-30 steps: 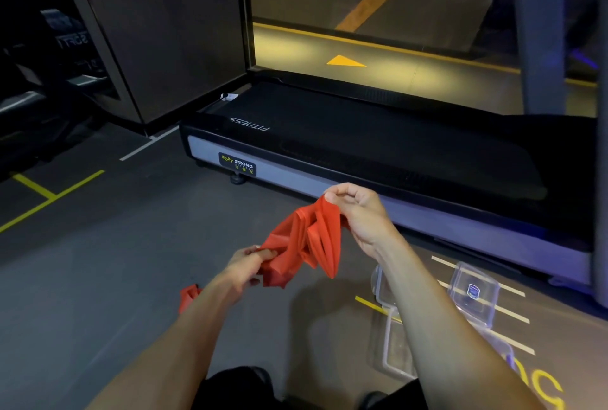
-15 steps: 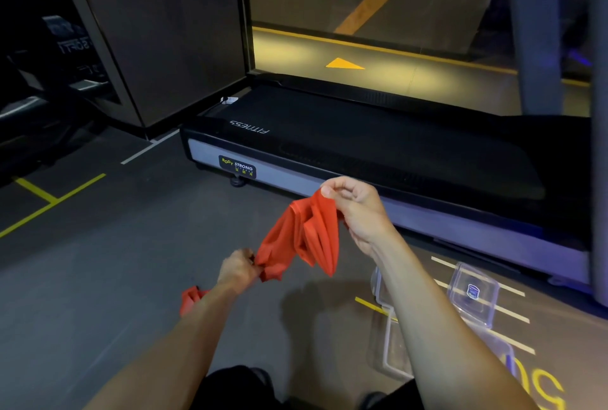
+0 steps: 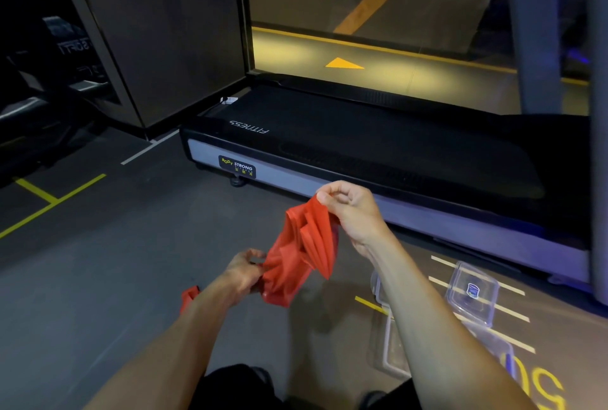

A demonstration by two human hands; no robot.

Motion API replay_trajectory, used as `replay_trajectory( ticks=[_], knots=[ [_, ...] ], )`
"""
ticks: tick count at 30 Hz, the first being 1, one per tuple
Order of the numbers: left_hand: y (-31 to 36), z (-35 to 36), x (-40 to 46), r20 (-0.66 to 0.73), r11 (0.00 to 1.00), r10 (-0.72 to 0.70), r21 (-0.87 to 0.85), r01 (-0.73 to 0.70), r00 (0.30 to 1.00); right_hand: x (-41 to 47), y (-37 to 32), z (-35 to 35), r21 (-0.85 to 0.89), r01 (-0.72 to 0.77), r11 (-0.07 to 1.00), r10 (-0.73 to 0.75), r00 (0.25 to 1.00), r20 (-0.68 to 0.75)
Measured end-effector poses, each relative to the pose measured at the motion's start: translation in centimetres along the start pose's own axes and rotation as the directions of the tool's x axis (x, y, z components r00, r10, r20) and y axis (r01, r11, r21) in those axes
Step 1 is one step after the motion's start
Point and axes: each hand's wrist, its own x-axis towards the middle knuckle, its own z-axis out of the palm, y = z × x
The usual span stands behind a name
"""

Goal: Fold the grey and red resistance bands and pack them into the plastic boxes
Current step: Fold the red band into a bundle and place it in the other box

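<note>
A black treadmill (image 3: 378,146) crosses mid-frame on dark grey floor (image 3: 98,278). Yellow floor lines (image 3: 49,202) lie left. A glass pane (image 3: 378,4) fills the upper right.

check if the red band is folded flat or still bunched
Bunched, not folded flat: the red resistance band hangs in loose pleats between the left hand and right hand.

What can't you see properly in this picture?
Head view:
- Plastic boxes: partly behind the right arm, so what is inside is unclear.
- Red band: its loose end passes behind the left hand.
- Grey band: not visible.
- Right hand: fingertips curl over its grip.
</note>
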Motion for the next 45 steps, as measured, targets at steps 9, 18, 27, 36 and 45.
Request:
replay_trajectory(
  ticks=[9,18,27,36,45],
  knots=[
    [-0.8,-0.6,-0.2,0.116,0.966,-0.215,-0.120,0.228,0.970,0.0,-0.2,-0.3,0.039,0.029,0.999,-0.029,1.000,-0.004],
    [-0.3,-1.3,-0.7,0.225,0.789,0.000,-0.599,0.138,0.974,0.0,0.5,-0.3,-0.034,-0.024,0.999,0.022,0.998,-0.057],
    [-1.6,-1.8,-1.0,0.067,0.385,-0.091,-0.918,0.097,0.994,0.3,0.2,-0.4,0.009,-0.005,1.000,0.007,0.984,-0.180],
    [-2.0,0.8,-0.3,0.113,0.252,-0.240,-0.952,0.174,0.964,-0.1,-1.0,-0.3,0.075,0.025,0.997,-0.012,0.985,-0.173],
    [-2.8,3.9,-1.3,0.301,0.282,-0.248,-0.887,0.365,0.921,-0.6,-3.6,-0.3,0.209,0.014,0.978,0.020,0.987,-0.160]
  ],
)
